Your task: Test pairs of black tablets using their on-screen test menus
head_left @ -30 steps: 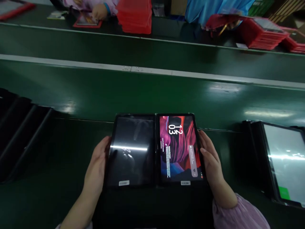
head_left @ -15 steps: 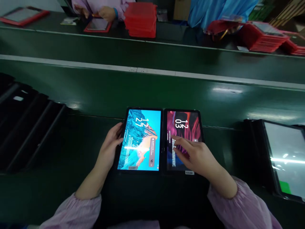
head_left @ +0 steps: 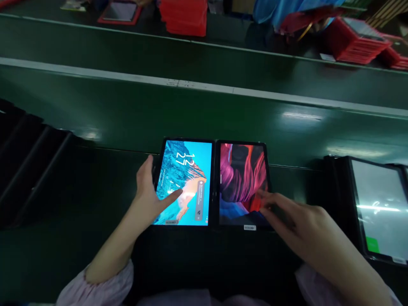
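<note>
Two lit tablets lie flat side by side on the dark bench. The left tablet point(head_left: 191, 157) shows a blue mountain picture with the time 12 27. On the right tablet point(head_left: 244, 174) is a red and purple picture with no clock; a small white label sits at its lower edge. My left hand point(head_left: 148, 202) is spread, its thumb reaching over the left tablet's screen and its fingers along the left edge. My right hand point(head_left: 295, 221) hovers at or touches the right tablet's right edge, index finger and thumb slightly apart and holding nothing.
Dark, thick-edged panels point(head_left: 35, 153) stack at the left. At the right lies a framed tablet with a pale screen point(head_left: 379, 199) and a green patch. Across a raised ledge point(head_left: 204, 87) stand red stacks point(head_left: 185, 19) and a red-cased tablet point(head_left: 121, 12), near blue clothing point(head_left: 270, 10).
My right hand has slid right across the right tablet, whose clock and text have vanished. My left thumb has moved from the left tablet's edge onto its screen. The view has tilted down.
</note>
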`<state>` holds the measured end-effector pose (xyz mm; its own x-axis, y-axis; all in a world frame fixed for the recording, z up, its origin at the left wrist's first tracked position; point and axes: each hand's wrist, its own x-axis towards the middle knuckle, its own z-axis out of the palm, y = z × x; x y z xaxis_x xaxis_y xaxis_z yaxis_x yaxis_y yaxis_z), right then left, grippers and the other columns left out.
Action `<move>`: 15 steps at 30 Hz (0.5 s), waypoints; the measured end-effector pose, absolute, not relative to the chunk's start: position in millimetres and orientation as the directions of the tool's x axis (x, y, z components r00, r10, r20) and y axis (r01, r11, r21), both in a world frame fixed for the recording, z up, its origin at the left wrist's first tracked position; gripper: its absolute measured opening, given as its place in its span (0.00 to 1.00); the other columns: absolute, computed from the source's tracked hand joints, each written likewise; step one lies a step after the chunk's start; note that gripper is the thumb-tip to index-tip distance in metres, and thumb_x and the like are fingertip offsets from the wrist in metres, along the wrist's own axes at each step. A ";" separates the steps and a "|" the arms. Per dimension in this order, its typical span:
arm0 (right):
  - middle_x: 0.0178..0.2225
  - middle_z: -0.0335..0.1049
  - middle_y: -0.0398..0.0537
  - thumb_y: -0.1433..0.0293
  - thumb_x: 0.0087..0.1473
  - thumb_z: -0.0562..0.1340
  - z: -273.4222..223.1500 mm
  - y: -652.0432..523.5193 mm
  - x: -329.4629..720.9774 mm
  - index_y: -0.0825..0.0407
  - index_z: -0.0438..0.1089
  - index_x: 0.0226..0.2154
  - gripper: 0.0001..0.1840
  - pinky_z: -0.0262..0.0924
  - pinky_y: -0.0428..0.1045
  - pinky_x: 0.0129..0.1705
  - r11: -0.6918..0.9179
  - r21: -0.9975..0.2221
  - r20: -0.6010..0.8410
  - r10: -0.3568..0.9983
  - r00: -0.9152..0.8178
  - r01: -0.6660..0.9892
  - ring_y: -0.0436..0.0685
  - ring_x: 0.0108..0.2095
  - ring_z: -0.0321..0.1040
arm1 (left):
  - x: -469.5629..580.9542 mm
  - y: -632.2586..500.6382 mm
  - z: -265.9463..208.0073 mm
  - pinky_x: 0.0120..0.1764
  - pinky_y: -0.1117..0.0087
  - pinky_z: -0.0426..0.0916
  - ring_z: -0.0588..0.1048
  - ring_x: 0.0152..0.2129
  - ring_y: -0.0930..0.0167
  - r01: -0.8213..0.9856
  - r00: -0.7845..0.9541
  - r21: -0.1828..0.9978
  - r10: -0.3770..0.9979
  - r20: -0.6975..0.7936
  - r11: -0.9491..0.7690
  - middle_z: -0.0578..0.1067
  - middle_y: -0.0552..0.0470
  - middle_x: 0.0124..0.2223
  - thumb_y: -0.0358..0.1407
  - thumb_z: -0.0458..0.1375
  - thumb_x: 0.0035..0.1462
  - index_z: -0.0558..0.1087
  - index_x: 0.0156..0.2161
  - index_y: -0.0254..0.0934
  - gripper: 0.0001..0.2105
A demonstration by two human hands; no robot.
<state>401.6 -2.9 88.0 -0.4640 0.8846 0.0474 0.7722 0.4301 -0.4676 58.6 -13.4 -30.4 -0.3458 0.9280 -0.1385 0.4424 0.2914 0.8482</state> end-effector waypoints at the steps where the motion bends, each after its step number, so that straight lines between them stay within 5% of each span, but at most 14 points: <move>1: 0.37 0.87 0.46 0.58 0.75 0.55 88.3 -6.2 398.0 0.46 0.79 0.50 0.18 0.69 0.49 0.22 0.436 -0.477 0.026 0.875 -0.483 0.763 0.59 0.25 0.82 | 57.2 -17.0 -30.5 0.72 0.38 0.54 0.50 0.77 0.43 0.409 -0.329 0.867 0.932 -0.150 0.284 0.54 0.32 0.78 0.56 0.71 0.46 0.51 0.76 0.40 0.58; 4: 0.42 0.87 0.46 0.59 0.73 0.58 85.6 -14.6 393.5 0.45 0.77 0.58 0.19 0.69 0.49 0.20 0.399 -0.514 -0.076 0.860 -0.504 0.759 0.57 0.22 0.80 | 45.8 -23.1 -31.0 0.70 0.39 0.61 0.54 0.76 0.45 0.275 -0.303 0.914 0.929 -0.212 0.298 0.59 0.35 0.77 0.56 0.68 0.50 0.52 0.76 0.44 0.53; 8: 0.45 0.86 0.47 0.54 0.70 0.62 78.5 -25.7 398.9 0.41 0.69 0.70 0.29 0.66 0.49 0.13 0.332 -0.551 -0.174 0.851 -0.495 0.766 0.55 0.16 0.73 | 29.4 -21.2 -24.5 0.67 0.40 0.67 0.58 0.74 0.41 0.213 -0.331 0.884 0.882 -0.336 0.417 0.68 0.37 0.73 0.55 0.71 0.45 0.62 0.72 0.45 0.50; 15: 0.46 0.86 0.49 0.60 0.64 0.66 86.2 -38.1 390.9 0.42 0.60 0.75 0.41 0.84 0.57 0.38 0.202 -0.467 -0.480 0.760 -0.438 0.861 0.67 0.38 0.86 | 31.5 -16.5 3.3 0.68 0.35 0.63 0.52 0.76 0.40 0.351 -0.268 0.763 0.839 -0.474 0.543 0.65 0.35 0.75 0.58 0.63 0.52 0.54 0.75 0.39 0.51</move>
